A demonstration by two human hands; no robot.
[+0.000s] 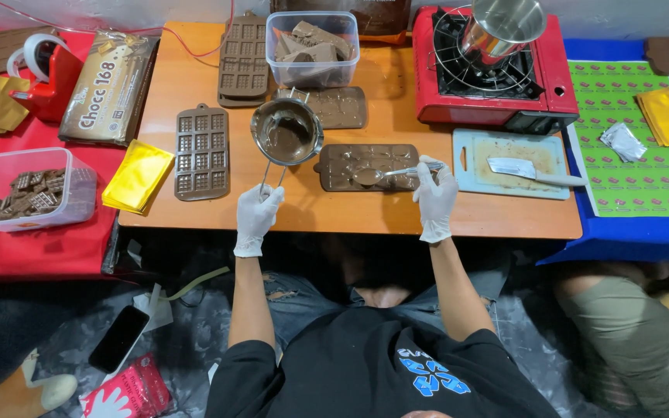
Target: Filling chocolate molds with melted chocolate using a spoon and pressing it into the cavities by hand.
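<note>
Chocolatey mess: my gloved left hand (257, 218) grips the melting pot (286, 131) by its handle above the wooden table (350, 217), right hand (435, 197) pinches a spoon (385, 174) over the brown mould (369, 165).

The low wooden table (350, 217) carries a chocolate mould (369, 166) just beyond the right hand (435, 197) and another mould (201, 152) left of the left hand (257, 217). A white cutting board (505, 184) lies right of the right hand, with a red stove (497, 73) and a clear tub (313, 48) farther off.
</note>
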